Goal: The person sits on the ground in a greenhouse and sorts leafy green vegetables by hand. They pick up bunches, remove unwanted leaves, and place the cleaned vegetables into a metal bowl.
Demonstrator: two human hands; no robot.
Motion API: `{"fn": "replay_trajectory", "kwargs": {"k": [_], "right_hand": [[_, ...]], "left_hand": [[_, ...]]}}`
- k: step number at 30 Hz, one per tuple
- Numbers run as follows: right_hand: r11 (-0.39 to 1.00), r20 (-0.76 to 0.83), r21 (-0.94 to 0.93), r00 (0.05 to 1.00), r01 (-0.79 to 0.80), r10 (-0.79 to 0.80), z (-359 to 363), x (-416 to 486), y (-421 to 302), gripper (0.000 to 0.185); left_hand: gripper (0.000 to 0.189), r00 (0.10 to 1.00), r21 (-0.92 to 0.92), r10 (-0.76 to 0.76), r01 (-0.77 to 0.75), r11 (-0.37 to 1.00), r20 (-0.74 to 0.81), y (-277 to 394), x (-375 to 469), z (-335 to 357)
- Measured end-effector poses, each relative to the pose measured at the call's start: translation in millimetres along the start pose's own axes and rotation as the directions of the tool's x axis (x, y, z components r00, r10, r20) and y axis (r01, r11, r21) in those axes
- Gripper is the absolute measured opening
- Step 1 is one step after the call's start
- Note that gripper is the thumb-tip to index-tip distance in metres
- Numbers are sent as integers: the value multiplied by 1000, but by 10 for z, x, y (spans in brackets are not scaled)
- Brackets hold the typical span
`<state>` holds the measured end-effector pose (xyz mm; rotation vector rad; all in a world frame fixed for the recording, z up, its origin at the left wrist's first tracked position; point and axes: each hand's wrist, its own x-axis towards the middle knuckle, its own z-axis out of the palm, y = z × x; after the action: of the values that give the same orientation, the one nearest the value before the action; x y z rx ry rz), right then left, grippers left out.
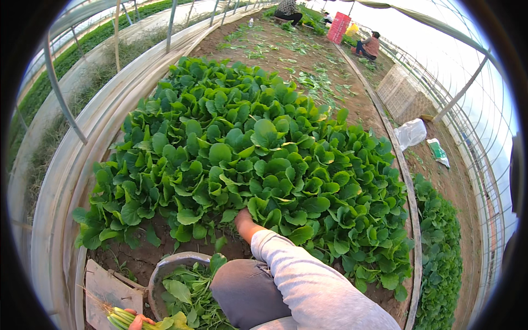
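Note:
A dense bed of leafy green plants [264,165] fills the middle of the head view. My right hand [244,218] reaches down among the leaves at the bed's near edge; its fingers are hidden by foliage, so what they touch cannot be seen. At the lower left my left hand [138,321] is closed around a bunch of pulled greens [120,317], with pale green stems and thin roots pointing up and left. Between the hands, beside my bent knee, stands a round tub [154,280] holding loose green leaves and stems [198,295].
A wooden board [111,291] lies left of the tub. A narrow plank edge [406,177] runs along the bed's right side. Beyond it are stacked plastic crates [400,93], a white plastic bag [411,134] and more greens [437,247]. Several people sit or crouch far off.

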<state>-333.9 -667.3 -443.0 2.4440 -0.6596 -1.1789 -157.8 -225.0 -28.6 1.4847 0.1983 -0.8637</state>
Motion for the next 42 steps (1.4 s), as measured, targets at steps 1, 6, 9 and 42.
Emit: {"fn": "replay_trajectory", "kwargs": {"k": [1, 6, 9, 42], "right_hand": [[1000, -12, 5, 1000, 16, -16, -8, 13, -35, 38], [993, 18, 110, 998, 53, -55, 522, -194, 128, 28], [924, -101, 372, 994, 84, -50, -431, -288, 180, 29], [998, -10, 22, 998, 55, -55, -544, -1310, -72, 31]], "left_hand": [[12, 1000, -9, 9, -9, 1000, -3, 9, -29, 27], [14, 999, -34, -33, 34, 999, 44, -61, -28, 83], [31, 985, -175, 152, -164, 971, -79, -90, -82, -27], [23, 980, -216, 181, -194, 957, -81, -198, -445, 3]]}}
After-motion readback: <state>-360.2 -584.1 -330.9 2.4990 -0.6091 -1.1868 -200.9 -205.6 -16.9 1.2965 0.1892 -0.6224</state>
